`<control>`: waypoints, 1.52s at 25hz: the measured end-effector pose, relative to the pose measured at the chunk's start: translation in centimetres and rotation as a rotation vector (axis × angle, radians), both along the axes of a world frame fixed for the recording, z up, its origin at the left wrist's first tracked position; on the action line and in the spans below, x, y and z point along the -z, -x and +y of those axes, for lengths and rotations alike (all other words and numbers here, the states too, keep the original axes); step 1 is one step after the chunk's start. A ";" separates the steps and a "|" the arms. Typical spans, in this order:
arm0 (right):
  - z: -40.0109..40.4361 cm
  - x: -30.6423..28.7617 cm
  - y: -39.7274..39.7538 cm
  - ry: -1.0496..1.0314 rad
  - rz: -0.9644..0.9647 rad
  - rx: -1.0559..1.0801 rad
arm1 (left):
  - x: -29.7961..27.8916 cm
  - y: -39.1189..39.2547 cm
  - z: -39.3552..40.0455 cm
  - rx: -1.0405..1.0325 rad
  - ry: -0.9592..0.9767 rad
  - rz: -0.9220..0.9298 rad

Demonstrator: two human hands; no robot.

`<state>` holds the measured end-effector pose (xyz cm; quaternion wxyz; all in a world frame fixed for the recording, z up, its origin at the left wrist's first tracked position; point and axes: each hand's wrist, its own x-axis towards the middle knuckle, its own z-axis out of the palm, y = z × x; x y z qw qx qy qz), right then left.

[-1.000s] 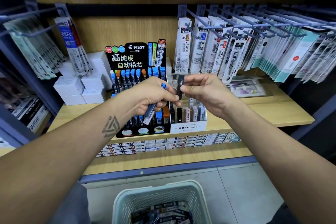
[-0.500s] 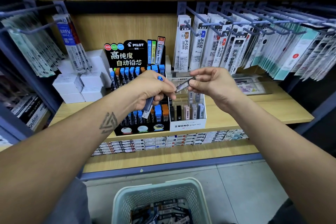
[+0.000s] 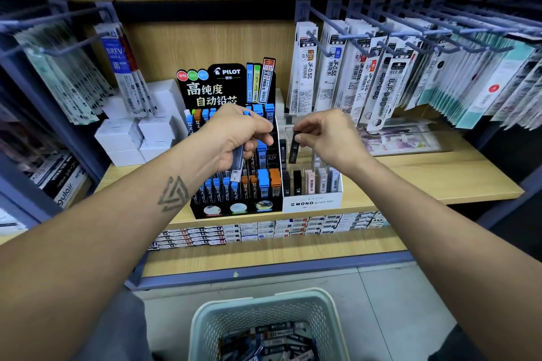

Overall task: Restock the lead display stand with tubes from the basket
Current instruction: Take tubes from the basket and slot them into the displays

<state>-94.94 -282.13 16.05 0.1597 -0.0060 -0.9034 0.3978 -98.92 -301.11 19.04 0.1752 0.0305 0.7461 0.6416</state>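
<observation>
1. Restocking is under way: the right hand (image 3: 328, 138) pinches a black tube (image 3: 294, 146) upright above the white stand (image 3: 312, 202), not yet slotted.
2. The left hand (image 3: 237, 138) grips spare tubes (image 3: 238, 161), fingers curled round them, in front of the black stand (image 3: 234, 208).
3. Both stands' front rows look largely filled; back slots are hidden by the hands.
4. The basket (image 3: 264, 311) on the floor holds many more tubes, so much seems left.

Black Pilot display stand (image 3: 202, 208) holds blue- and orange-capped tubes; white Mono box (image 3: 312, 202); pale green perforated basket (image 3: 264, 316); black tube (image 3: 294, 146); light wood-grain shelf (image 3: 425, 176).
</observation>
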 end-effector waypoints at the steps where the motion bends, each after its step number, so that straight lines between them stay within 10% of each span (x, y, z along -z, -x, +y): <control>1: -0.4 0.2 0.3 -0.014 0.014 -0.002 | 0.1 0.0 0.0 0.003 0.000 -0.002; 16: -1.5 3.0 1.5 -0.224 -0.036 -0.005 | 0.2 0.1 -0.4 0.014 -0.033 -0.053; 22: -3.7 -1.2 -2.0 0.656 -0.306 -0.314 | 0.0 0.1 0.2 -0.111 -0.260 -0.097; 31: -3.0 -0.8 -3.1 0.715 -0.393 -0.295 | -0.3 0.2 -0.2 -0.273 -0.500 -0.076; 38: -0.7 -1.6 -2.6 0.757 -0.257 -0.180 | -0.5 0.3 -1.7 -0.102 0.024 0.109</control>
